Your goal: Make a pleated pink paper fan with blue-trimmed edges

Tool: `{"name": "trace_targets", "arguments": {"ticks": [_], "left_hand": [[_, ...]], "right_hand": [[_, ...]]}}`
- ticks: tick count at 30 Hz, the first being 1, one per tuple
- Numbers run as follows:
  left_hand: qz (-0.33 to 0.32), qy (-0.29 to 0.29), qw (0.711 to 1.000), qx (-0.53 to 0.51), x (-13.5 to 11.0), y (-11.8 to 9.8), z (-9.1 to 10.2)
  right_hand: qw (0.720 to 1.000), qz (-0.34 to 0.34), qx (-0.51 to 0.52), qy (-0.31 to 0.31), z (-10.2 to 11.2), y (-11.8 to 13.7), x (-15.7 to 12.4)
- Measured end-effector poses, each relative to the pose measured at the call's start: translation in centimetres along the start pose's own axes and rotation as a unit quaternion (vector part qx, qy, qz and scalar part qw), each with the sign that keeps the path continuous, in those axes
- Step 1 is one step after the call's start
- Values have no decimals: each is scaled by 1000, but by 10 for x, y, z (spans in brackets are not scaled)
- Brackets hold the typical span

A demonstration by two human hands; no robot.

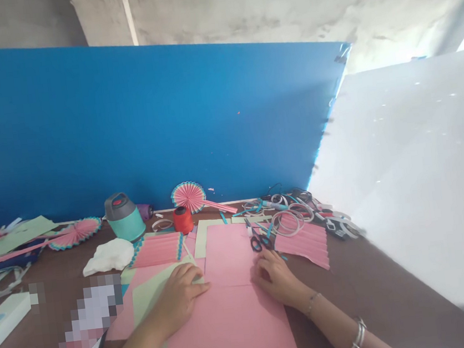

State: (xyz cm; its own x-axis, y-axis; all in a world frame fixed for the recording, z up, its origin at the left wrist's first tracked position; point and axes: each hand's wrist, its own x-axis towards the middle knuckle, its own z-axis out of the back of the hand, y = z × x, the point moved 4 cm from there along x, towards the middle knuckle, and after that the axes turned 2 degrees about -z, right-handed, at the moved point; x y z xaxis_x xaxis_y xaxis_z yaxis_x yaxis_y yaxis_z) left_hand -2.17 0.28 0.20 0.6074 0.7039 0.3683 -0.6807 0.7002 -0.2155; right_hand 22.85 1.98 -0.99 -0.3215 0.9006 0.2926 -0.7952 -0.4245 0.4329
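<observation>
Pink paper [232, 325] lies in front of me, with a line running across it level with my hands. Beyond that line, a pink sheet [228, 252] stretches toward the back. My left hand [182, 294] rests on the left edge of the paper, thumb stretched inward and fingers loosely bent. At the opposite edge, the bent fingers of my right hand [275, 278] close on the pink paper; their tips are partly hidden. Black-handled scissors [260, 242] lie just beyond my right hand. Pale green paper [149, 292] sticks out beside my left hand.
Pleated pink paper [159, 250] with blue edging sits behind my left hand, near a red thread spool [182, 220] and a teal container [125, 222]. A round paper fan [188, 197] leans on the blue partition [146, 122]. Tape rolls [288, 223] crowd the back right.
</observation>
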Motion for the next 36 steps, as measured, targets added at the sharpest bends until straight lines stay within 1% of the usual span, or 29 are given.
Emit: {"name": "trace_targets", "arguments": {"ticks": [3, 6, 10, 15, 18, 21, 23, 25, 28, 30, 32, 34, 36], "left_hand": [[5, 4, 1000, -1, 0, 0, 0], [7, -2, 1000, -7, 0, -1, 1], [3, -14, 1000, -10, 1, -4, 2], [3, -2, 1000, -5, 2, -4, 1], [5, -3, 1000, -4, 2, -3, 2], [9, -1, 1000, -6, 1, -1, 2], [13, 4, 1000, -10, 1, -1, 1], [17, 8, 1000, -18, 1, -1, 1], [18, 2, 999, -32, 3, -2, 1], [20, -7, 999, -40, 4, -3, 1], [21, -17, 998, -51, 4, -3, 0], [23, -34, 997, -71, 4, -1, -1], [41, -75, 992, -97, 4, 4, -1]], "right_hand": [[998, -60, -30, -3, 0, -11, -1], [995, -86, -58, -1, -1, -15, -3], [992, -84, -89, -13, -1, -10, -5], [991, -58, -114, -45, -2, -5, -7], [993, -51, -97, -42, -2, -9, -7], [997, -50, -61, -25, 2, -16, -6], [999, -35, -32, -13, 7, -17, -5], [1000, -9, -9, -16, 14, -13, -4], [997, 67, -32, -22, 19, 5, -3], [987, 137, -88, -2, 14, 21, -4], [970, 194, -143, 20, 4, 32, -6], [960, 216, -178, 24, -3, 36, -5], [963, 198, -181, 14, -6, 33, -1]]}}
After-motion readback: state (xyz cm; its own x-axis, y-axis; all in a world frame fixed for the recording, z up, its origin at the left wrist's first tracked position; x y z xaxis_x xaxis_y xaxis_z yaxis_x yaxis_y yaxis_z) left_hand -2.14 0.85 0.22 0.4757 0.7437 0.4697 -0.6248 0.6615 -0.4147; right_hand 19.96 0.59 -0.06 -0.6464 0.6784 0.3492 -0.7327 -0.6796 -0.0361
